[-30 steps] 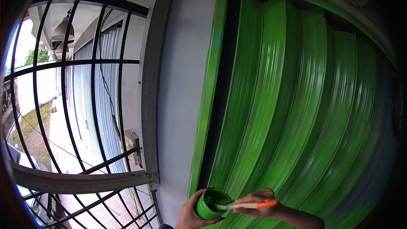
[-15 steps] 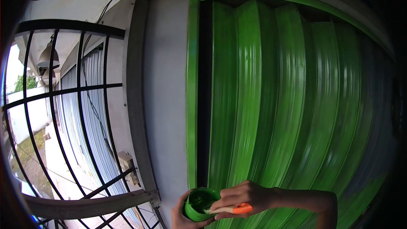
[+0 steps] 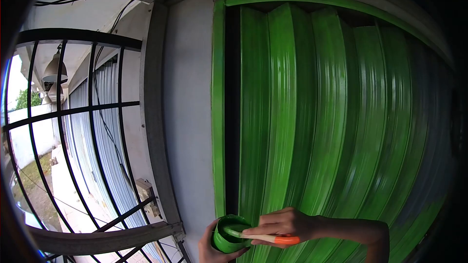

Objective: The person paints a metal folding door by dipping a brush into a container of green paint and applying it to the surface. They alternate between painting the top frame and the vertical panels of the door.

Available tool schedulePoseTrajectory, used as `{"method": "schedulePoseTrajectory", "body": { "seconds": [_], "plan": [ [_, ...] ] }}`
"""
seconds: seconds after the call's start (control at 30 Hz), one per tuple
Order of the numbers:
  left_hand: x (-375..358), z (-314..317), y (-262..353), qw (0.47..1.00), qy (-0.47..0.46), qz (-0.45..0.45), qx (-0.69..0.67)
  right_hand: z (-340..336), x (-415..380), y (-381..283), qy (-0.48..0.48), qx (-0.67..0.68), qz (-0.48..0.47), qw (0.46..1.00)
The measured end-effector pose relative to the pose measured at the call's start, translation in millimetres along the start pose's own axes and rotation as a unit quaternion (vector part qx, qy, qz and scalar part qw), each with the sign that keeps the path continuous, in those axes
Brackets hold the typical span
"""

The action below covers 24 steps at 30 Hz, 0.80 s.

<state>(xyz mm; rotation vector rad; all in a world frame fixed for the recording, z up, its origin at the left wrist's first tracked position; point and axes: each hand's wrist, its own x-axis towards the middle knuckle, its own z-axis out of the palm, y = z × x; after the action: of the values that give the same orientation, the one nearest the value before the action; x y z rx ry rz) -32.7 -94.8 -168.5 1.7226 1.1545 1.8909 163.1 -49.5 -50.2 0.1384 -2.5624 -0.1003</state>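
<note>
My left hand (image 3: 211, 246) is wrapped round a small green paint can (image 3: 225, 244) at the bottom of the view, with its open top facing me. Green paint coats the inside. My right hand (image 3: 285, 225) grips a paintbrush (image 3: 265, 237) by its pale handle, which ends in orange. The green-coated bristles lie at the can's mouth, over the near part of the opening. Behind both hands stands a folding metal door (image 3: 280, 117), its pleated panels glossy green, with greyish patches toward the right edge.
A green door frame (image 3: 219, 107) borders the panels, beside a pale wall strip (image 3: 187, 117). On the left is a black barred gate (image 3: 92, 107) with a latch box (image 3: 147, 191). Beyond it are hanging lamps (image 3: 54, 70) and a corrugated shutter (image 3: 80, 126).
The brush has lifted and its bristles now show at the can's mouth, where they were down inside before. My right hand has shifted slightly right. The can stays nearly in place.
</note>
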Motion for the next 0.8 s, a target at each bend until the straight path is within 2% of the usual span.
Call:
{"method": "schedulePoseTrajectory", "body": {
  "seconds": [0.13, 0.23, 0.33, 0.43, 0.53, 0.63, 0.73, 0.8],
  "plan": [
    [2.1, -3.3, -9.1, 1.000, 0.007, -0.010, -0.013, 8.8, -3.1, 3.1, -0.004, -0.014, -0.020, 1.000],
    [4.9, -7.3, -9.5, 1.000, 0.017, 0.010, 0.016, 5.6, 0.8, -1.4, 0.003, -0.136, -0.042, 0.990],
    [10.8, -8.8, -7.4, 0.999, 0.026, 0.005, 0.028, 8.0, 5.2, 6.6, -0.016, -0.198, -0.071, 0.978],
    [16.6, -11.0, -11.0, 0.998, 0.038, 0.016, 0.039, 3.8, 19.8, 9.6, -0.004, -0.177, -0.105, 0.979],
    [22.1, -12.5, -12.2, 0.996, 0.052, 0.034, 0.063, 0.8, 27.2, 7.7, -0.002, -0.256, -0.131, 0.958],
    [25.2, -11.3, -13.2, 0.995, 0.071, 0.042, 0.049, 3.9, 32.3, 10.2, -0.042, -0.214, -0.107, 0.970],
    [29.2, -15.1, -12.2, 0.995, 0.079, 0.033, 0.056, 6.1, 38.3, 14.9, 0.014, -0.206, -0.132, 0.969],
    [31.0, -15.7, -14.5, 0.995, 0.083, 0.030, 0.052, 6.5, 36.7, 16.2, 0.020, -0.204, -0.102, 0.974]
  ]
}}
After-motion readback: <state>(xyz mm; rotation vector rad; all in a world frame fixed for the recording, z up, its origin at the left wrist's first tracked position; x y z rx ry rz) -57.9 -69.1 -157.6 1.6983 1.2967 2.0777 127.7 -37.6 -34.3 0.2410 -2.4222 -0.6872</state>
